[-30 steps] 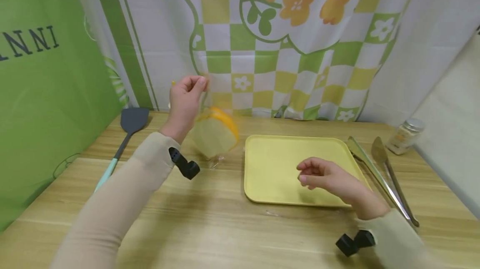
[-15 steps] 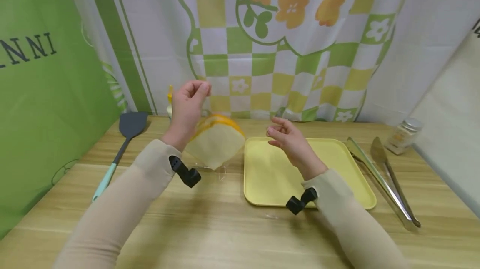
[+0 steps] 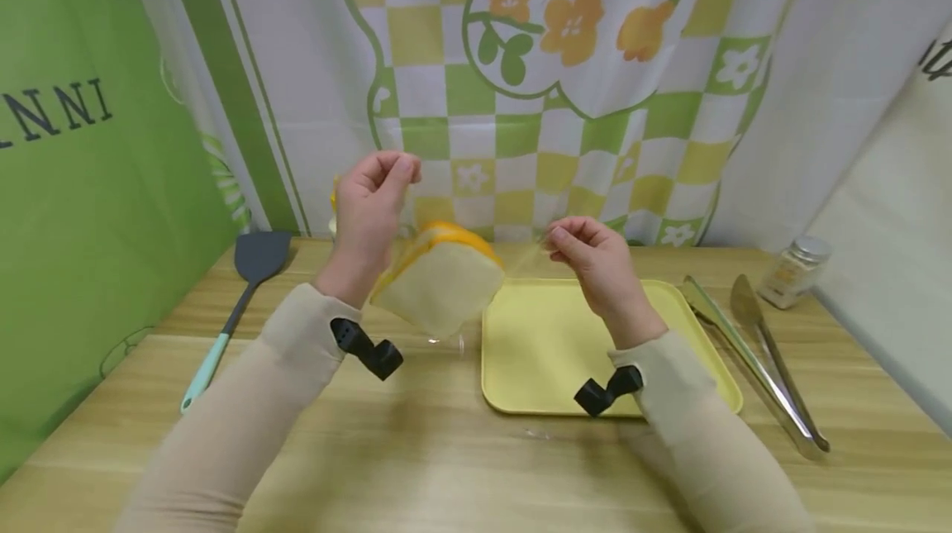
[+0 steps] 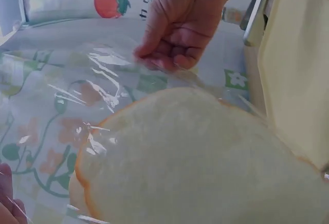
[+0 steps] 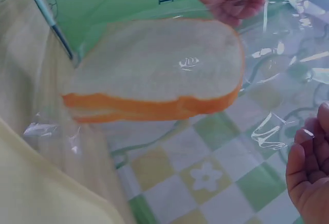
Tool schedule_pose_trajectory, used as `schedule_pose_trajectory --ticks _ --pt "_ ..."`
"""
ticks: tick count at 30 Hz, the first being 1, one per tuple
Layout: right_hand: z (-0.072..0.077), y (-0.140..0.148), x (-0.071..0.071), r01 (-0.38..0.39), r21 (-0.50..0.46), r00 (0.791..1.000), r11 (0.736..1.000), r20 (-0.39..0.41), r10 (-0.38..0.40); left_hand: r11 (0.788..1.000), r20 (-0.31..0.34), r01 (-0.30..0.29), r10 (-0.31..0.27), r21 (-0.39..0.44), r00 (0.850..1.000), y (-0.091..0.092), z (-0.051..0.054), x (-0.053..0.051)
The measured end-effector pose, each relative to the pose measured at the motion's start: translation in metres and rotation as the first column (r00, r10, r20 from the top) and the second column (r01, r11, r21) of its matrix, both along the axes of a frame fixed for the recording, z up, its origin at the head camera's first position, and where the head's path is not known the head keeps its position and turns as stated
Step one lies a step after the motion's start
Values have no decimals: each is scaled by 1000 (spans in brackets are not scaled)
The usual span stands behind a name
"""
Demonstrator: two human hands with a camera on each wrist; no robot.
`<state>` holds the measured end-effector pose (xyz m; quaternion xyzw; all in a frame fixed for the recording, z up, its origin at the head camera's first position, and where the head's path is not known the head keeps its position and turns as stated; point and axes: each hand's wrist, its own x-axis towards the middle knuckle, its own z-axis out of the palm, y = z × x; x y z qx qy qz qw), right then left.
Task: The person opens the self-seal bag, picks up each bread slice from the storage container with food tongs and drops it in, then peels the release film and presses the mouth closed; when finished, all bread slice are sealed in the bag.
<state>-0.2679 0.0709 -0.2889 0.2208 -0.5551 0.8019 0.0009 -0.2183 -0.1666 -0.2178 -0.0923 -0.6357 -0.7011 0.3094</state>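
Bread slices with orange-brown crusts hang above the table inside a clear plastic bag, tilted with a corner downward. My left hand pinches the bag's upper edge on the left, thumb against curled fingers. On the other side my right hand, lower and above the tray's back edge, pinches the film between thumb and fingers. The left wrist view shows the bread close up, with the right hand beyond it and glossy film between. How many slices there are cannot be told.
A yellow tray lies right of the bread. Metal tongs and a lidded glass jar stand beyond it to the right. A spatula with a mint handle lies far left. A patterned curtain hangs behind.
My right hand has come up and left from over the tray and now pinches the bag's film. The bread has swung slightly right, its face turned more toward me; the left hand stays raised.
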Motion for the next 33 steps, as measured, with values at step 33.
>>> schedule_pose_trajectory --ticks 33 --pt "51 38 27 114 169 976 979 -206 -78 925 -148 126 -76 358 986 22 -37 31"
